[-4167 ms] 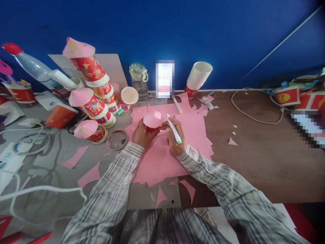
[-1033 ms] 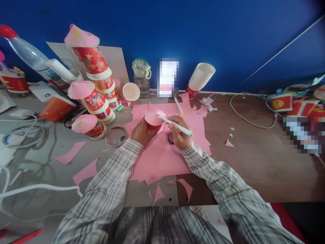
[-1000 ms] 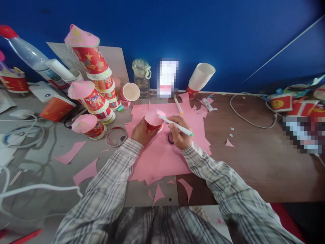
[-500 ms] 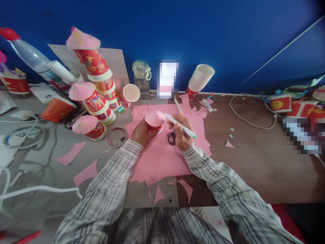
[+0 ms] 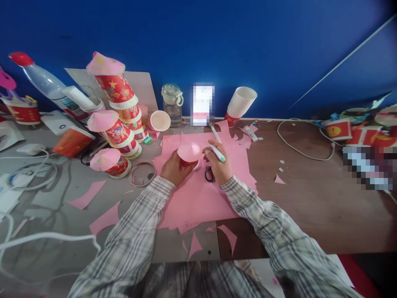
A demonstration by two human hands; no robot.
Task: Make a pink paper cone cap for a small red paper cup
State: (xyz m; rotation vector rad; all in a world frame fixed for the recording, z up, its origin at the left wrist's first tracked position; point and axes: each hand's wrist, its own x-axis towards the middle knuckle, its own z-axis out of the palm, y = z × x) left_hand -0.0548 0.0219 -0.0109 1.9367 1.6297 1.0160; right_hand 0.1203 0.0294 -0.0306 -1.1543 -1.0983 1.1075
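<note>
Left hand (image 5: 173, 169), half-closed, is grasping a red paper cup (image 5: 186, 163) at centre, its smooth pink paper cone (image 5: 188, 151) sitting on top; the curled right hand (image 5: 221, 163) is gripping a slim white marker (image 5: 216, 150) above jagged-edged pink sheets (image 5: 200, 200); brown wood-grain tabletop (image 5: 310, 207) is spreading right.

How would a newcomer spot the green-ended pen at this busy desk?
Find the blue wall, then the pink paper on the desk in front of it. Over that paper, the right hand holds a white pen. It is green at its near end and gripped, while the similar white marker lies on the paper.
</note>
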